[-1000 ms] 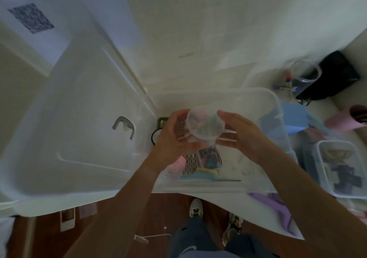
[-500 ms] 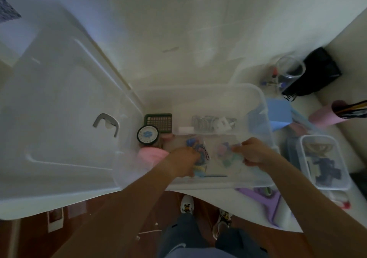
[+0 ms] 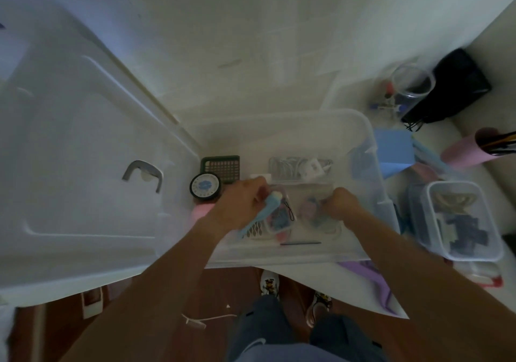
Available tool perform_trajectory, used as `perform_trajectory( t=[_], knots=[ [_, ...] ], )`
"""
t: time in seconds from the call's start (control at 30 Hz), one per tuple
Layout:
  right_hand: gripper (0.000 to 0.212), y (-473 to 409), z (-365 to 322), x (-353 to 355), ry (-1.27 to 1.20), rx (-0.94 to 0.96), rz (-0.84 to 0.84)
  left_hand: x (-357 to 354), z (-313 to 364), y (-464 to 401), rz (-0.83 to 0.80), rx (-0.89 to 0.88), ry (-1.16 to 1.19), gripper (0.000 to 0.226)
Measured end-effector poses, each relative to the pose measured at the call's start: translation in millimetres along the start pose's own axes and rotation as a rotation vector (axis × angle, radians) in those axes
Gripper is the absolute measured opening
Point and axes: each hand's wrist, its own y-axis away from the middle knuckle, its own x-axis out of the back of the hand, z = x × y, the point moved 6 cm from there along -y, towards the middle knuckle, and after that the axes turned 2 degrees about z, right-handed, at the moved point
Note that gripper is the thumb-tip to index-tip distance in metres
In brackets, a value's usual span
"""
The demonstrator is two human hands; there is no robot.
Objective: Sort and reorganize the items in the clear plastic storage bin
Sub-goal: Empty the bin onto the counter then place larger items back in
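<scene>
Head view. A clear rectangular plastic storage bin [image 3: 371, 149] is set on a white tabletop [image 3: 251, 54], its translucent lid [image 3: 69, 166] laid to the left. Inside the bin, a light blue comb [image 3: 261, 216] is gripped by the left hand [image 3: 237, 208], fingers curled round its handle. A small round clear plastic container of coloured items [image 3: 314, 213] is pinched at its rim by the right hand [image 3: 339, 202]. A round black tin [image 3: 205, 187] and a green grid-patterned box [image 3: 222, 167] are lodged at the bin's left wall. A small clear lidded box [image 3: 463, 219] is placed right of the bin.
</scene>
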Motion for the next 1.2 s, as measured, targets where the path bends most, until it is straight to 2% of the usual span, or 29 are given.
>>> perform_trajectory(
  t=[0.07, 0.17, 0.3, 0.37, 0.43, 0.5, 0.63, 0.73, 0.8, 0.9, 1.0, 1.07, 1.2],
  knots=[
    [0.047, 12.2, -14.8, 5.8, 0.039, 0.09, 0.045, 16.9, 0.7, -0.3, 0.084, 0.093, 0.234, 0.015],
    [0.047, 43.3, -35.2, 16.2, -0.217, 0.27, 0.098, 40.1, 18.5, -5.1, 0.231, 0.169, 0.475, 0.022],
    [0.016, 90.0, -45.2, 37.9, -0.615, 0.507, 0.086, 53.9, 62.9, -9.1, 0.357, 0.204, 0.803, 0.023],
    [0.013, 111.4, -40.5, 58.4, -0.698, 0.608, 0.118, 55.3, 90.0, -7.2, 0.371, 0.229, 0.987, 0.026],
    [0.015, 134.5, -25.7, 86.8, -0.637, 0.665, 0.192, 55.4, 119.2, -0.1, 0.329, 0.234, 1.1, 0.031],
    [0.016, 159.4, 0.4, 111.8, -0.527, 0.666, 0.222, 48.3, 142.7, 15.8, 0.222, 0.254, 1.149, 0.037],
    [0.026, 202.1, 60.5, 126.2, -0.299, 0.555, 0.133, 2.6, 169.0, 75.6, -0.113, 0.276, 1.087, 0.037],
    [0.017, 202.7, 97.9, 85.7, -0.197, 0.464, 0.075, -45.8, 159.3, 118.2, -0.235, 0.38, 1.084, 0.03],
    [0.016, 182.8, 126.7, 40.0, -0.205, 0.371, 0.041, -85.7, 134.4, 134.7, -0.231, 0.457, 0.99, 0.023],
    [0.015, 139.8, 155.7, -29.0, -0.225, 0.289, 0.049, -149.3, 82.8, 139.7, -0.154, 0.568, 0.779, 0.024],
    [0.025, 105.4, 155.2, -69.0, -0.018, 0.347, 0.14, -184.2, 48.5, 125.3, -0.012, 0.616, 0.553, 0.029],
    [0.022, 90.2, 153.6, -80.2, 0.108, 0.364, 0.234, -190.6, 38.8, 115.6, 0.076, 0.623, 0.438, 0.03],
    [0.021, 73.6, 150.0, -91.3, 0.276, 0.38, 0.372, -212.1, 35.6, 110.5, 0.062, 0.643, 0.507, 0.036]
  ],
)
